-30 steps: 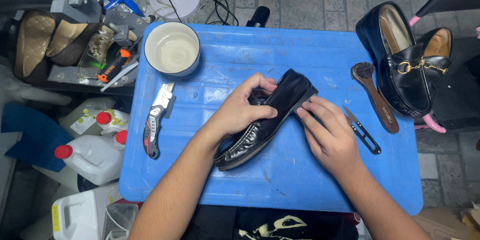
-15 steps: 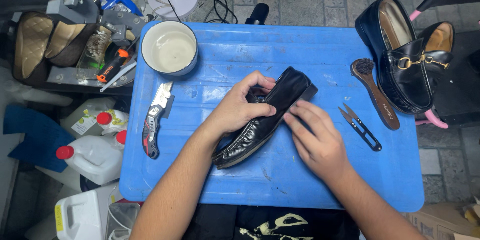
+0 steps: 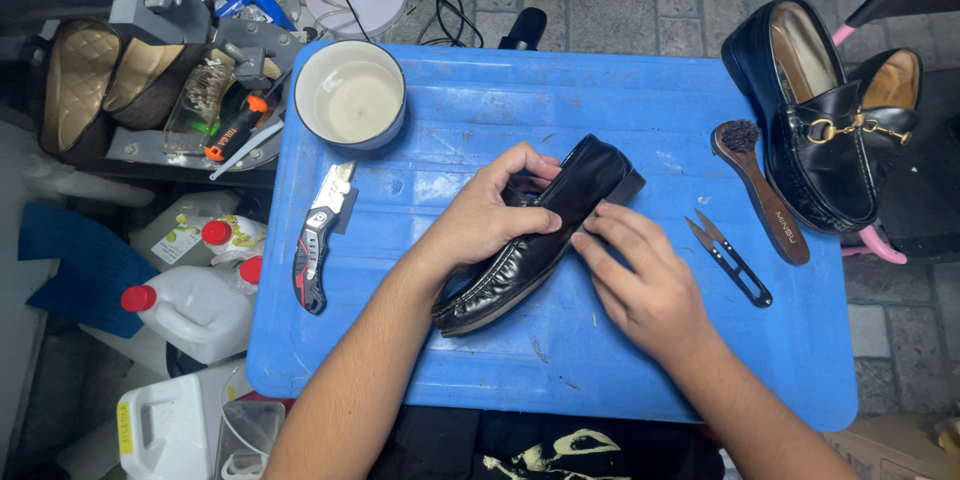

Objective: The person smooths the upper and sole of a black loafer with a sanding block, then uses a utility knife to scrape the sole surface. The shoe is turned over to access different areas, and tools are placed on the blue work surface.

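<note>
A glossy black loafer lies on its side in the middle of a blue plastic table, toe toward me, heel toward the far right. My left hand wraps over the shoe's upper from the left and grips it. My right hand rests flat against the shoe's sole side, fingertips pressing on its edge near the heel. Part of the shoe's opening is hidden under my left fingers.
A white bowl of pale liquid stands at the table's far left. A utility knife lies left of the shoe. Thread snips and a wooden brush lie at right. Another black loafer sits far right. Jugs crowd the floor left.
My right hand has slid left and up along the shoe, closing in on its sole edge near the heel. My left hand keeps its grip; the shoe has barely shifted.
</note>
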